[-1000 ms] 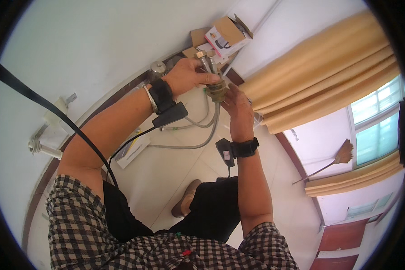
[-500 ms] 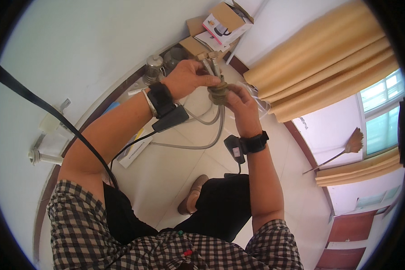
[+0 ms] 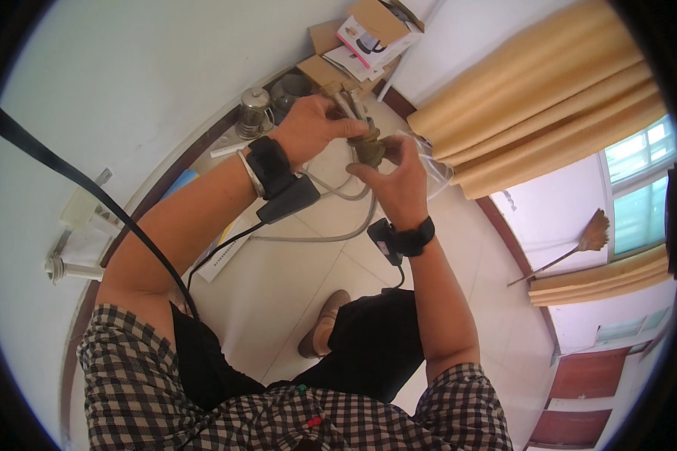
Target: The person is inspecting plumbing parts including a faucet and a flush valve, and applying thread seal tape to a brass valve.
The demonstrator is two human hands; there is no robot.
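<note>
In front of me my left hand (image 3: 308,131) is closed round a pair of hose ends (image 3: 344,104), whose brass-coloured nuts point away at the top. Just below its thumb sits a round olive-brown fitting (image 3: 368,152) with a ring-like collar. My right hand (image 3: 399,177) grips that fitting from the right, thumb on the near side and fingers on the far side. Grey hose (image 3: 316,239) loops below the hands toward the left. Parts of the fitting and hoses are hidden by my fingers.
By the left wall stand a glass-and-metal jug (image 3: 254,109) and a dark round vessel (image 3: 289,90). Opened cardboard boxes (image 3: 376,37) lie at the far end. Clear plastic (image 3: 432,161) is right of my hand. A yellow curtain (image 3: 534,98) and a broom (image 3: 593,233) are at right.
My right hand has shifted its grip on the fitting, its thumb now lower and pointing left. The fitting shows more of its lower end. My left hand stays nearly in place.
</note>
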